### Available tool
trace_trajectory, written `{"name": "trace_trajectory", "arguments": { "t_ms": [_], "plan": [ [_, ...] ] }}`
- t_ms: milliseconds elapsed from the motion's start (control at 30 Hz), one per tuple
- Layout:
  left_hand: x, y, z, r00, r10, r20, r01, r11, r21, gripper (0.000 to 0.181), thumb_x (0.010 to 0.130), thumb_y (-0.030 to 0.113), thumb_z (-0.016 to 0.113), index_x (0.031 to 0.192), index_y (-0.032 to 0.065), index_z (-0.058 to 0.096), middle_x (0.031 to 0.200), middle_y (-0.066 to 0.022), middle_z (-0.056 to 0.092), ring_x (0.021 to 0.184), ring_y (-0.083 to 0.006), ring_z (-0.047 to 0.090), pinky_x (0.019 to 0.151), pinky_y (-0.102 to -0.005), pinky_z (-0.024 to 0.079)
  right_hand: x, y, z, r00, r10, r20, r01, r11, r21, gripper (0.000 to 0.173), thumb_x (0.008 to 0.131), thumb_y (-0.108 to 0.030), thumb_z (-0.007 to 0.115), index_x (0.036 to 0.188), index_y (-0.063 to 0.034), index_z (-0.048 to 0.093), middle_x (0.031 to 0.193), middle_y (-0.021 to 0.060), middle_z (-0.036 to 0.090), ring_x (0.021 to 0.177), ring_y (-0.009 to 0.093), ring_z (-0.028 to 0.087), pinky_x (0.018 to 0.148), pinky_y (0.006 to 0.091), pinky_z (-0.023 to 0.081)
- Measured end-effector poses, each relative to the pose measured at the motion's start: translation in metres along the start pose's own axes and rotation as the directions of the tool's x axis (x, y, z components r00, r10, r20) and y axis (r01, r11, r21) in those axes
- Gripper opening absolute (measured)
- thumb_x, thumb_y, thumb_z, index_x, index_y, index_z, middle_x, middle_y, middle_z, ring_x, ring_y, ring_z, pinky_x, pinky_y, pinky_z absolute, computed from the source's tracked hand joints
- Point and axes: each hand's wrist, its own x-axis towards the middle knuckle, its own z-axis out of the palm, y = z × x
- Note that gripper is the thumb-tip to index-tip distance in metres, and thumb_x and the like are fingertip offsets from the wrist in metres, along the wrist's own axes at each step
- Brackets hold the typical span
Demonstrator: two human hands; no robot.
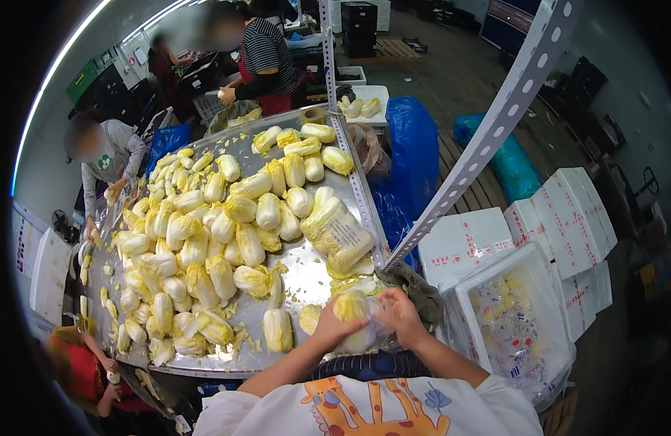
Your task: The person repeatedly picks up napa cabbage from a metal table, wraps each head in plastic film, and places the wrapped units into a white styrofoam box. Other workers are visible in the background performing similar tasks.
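My left hand [335, 328] grips a small napa cabbage [351, 308] at the near edge of the metal table [308, 275]. A clear plastic bag [374, 321] is partly around this cabbage, and my right hand [403, 316] pinches the bag from the right side. How far the film covers the cabbage cannot be made out. Left of my hands lie a loose napa cabbage [278, 330] and part of another one [310, 318]. Beyond them rests a printed plastic pack of cabbages [338, 233]. A large heap of napa cabbages [194, 245] covers the table's left and middle.
A perforated metal post [477, 141] slants up on the right. Beside me stands a lined foam box [510, 321] with bagged cabbages, near stacked white boxes [461, 245]. Blue plastic sheeting [412, 147] hangs past the table. Other people [267, 60] work at the left and far sides.
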Motion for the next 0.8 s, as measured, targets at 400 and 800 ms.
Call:
{"name": "trace_trajectory", "arguments": {
  "t_ms": [400,800],
  "plan": [
    [0.018,-0.031,-0.015,0.984,-0.18,0.018,0.169,0.878,-0.448,0.045,0.074,0.01,0.073,0.113,0.0027,0.052,0.1,-0.0098,0.062,0.085,-0.0203,0.063,0.078,-0.0348,0.053,-0.001,0.034,-0.012,0.866,-0.342,0.366,0.501,0.61,-0.614,0.022,0.075,-0.016,0.066,0.079,-0.0018,0.05,0.067,0.0143,0.051,0.06,0.033,0.055,0.056,0.0387,0.045],
    [0.01,-0.036,-0.03,0.877,-0.388,0.283,0.479,0.735,-0.479,0.075,0.076,0.049,0.067,0.132,0.0049,0.043,0.12,-0.0151,0.057,0.106,-0.028,0.06,0.09,-0.0432,0.05,0.01,0.014,-0.009,0.979,0.172,0.107,-0.195,0.942,0.272,0.03,0.085,0.0,0.051,0.115,-0.004,0.051,0.094,0.0066,0.059,0.078,0.014,0.06,0.067,0.0283,0.051]
  ]
}}
